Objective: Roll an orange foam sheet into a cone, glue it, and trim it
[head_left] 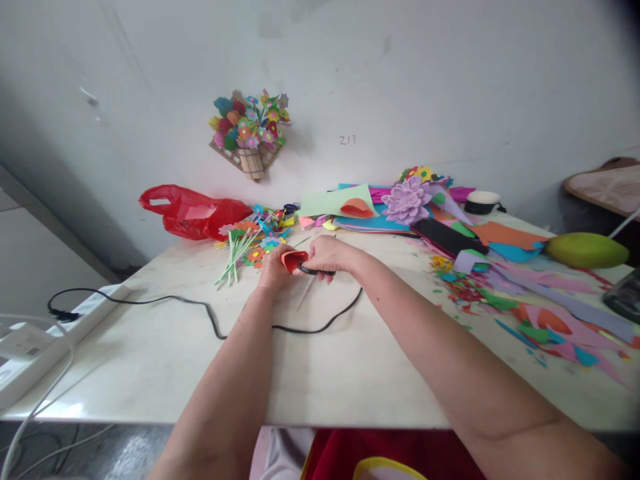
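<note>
My left hand point(274, 270) is closed on a curved orange foam or paper piece point(294, 261), held just above the table near its middle. My right hand point(326, 255) grips a pair of scissors by the black handles point(316, 270), right beside the orange piece. The blades are hidden, so I cannot tell whether they touch it. A thin pale stick point(304, 295) lies on the table below both hands. Left of my left hand are light green strips point(233, 257) and several foam flowers point(256, 256).
A red plastic bag point(193, 212) sits at the back left. Coloured sheets point(333, 203), a purple flower point(407, 200) and a black case point(449, 238) stand behind. Scraps point(550, 327) cover the right side. A black cable point(190, 303) crosses the table point(165, 373) from a power strip point(95, 310).
</note>
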{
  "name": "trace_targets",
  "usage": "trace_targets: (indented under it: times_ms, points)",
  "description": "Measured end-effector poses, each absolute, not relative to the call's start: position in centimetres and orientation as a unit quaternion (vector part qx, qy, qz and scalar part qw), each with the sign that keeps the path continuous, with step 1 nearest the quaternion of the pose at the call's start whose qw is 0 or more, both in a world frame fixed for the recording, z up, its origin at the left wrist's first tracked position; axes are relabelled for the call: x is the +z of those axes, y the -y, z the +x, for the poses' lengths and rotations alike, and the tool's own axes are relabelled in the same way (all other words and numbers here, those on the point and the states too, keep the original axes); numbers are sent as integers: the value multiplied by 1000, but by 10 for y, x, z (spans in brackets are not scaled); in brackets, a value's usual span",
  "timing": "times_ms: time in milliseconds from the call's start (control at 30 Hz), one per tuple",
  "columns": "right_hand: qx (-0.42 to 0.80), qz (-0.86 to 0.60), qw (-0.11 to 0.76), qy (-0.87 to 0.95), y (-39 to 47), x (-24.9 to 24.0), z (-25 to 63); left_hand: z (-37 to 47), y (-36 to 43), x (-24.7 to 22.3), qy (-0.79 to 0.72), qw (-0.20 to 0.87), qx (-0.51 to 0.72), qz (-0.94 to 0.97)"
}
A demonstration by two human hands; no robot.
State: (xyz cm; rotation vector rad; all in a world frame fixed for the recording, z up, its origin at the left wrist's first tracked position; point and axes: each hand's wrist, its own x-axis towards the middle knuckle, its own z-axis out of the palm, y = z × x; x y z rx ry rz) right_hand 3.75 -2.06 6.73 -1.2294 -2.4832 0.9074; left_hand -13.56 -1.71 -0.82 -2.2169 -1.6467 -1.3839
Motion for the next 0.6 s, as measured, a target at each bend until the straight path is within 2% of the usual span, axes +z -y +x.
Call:
trace_targets:
  times_ms: [267,600]
  points:
    - [311,-417,119,845,19,64,36,-137,16,-8,512,14,-454,-729]
    - [275,-412,172,852,15,56,33,-135,18,-6,533,25,-453,-714]
